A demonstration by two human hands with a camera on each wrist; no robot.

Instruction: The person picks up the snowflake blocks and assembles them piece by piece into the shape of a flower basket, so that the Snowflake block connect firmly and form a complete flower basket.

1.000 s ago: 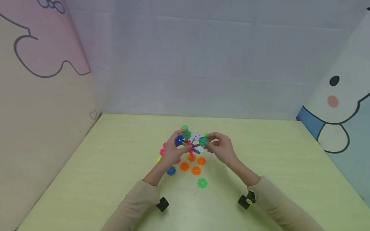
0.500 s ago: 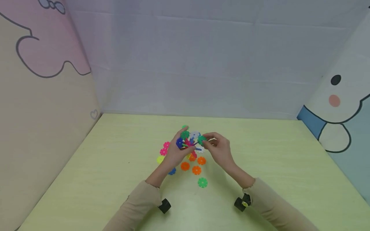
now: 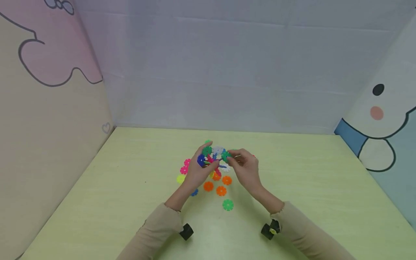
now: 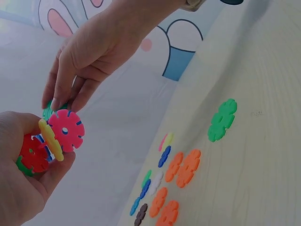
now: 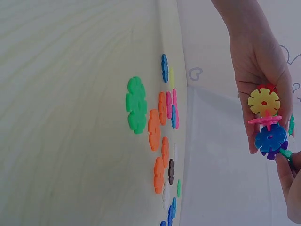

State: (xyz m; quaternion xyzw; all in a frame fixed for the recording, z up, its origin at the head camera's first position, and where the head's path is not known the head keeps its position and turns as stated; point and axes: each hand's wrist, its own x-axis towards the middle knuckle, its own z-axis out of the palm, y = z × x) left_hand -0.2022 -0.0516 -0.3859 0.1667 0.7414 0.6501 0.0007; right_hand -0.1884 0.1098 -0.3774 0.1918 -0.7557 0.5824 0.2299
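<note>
While your two bare hands are raised above the pale yellow-green tabletop (image 3: 312,173), the work under inspection is a cluster of multicoloured, flower-shaped, notched plastic discs (image 5: 271,138), located in front of your palm and clear of the surface. Your left hand (image 3: 196,172) has thumb and fingers clamped on that cluster. Your right hand (image 3: 246,167) has thumb and fingertips pinched on a dark green, notched plastic disc (image 3: 226,156) at the cluster's side; whether its slot is engaged cannot be told.

Handling, as judged: the discs should prove light, thin and fairly stiff, smooth enough to slip under a loose pinch, and unlikely to break, though the joints may twist apart if squeezed unevenly. You would do best to take the cluster near its centre and the single disc by its outer rim, leaving the notches free.

Count of loose pieces: four orange discs (image 3: 208,186); one light green disc (image 3: 228,204) nearest you; one yellow disc (image 3: 180,178) and two pink discs (image 3: 184,169) beyond your left forearm; one dark brown disc (image 5: 171,172); two white discs (image 5: 166,195) in the right wrist view. Blue and further green pieces overlap; you cannot rely on a count there, nor within the cluster.
</note>
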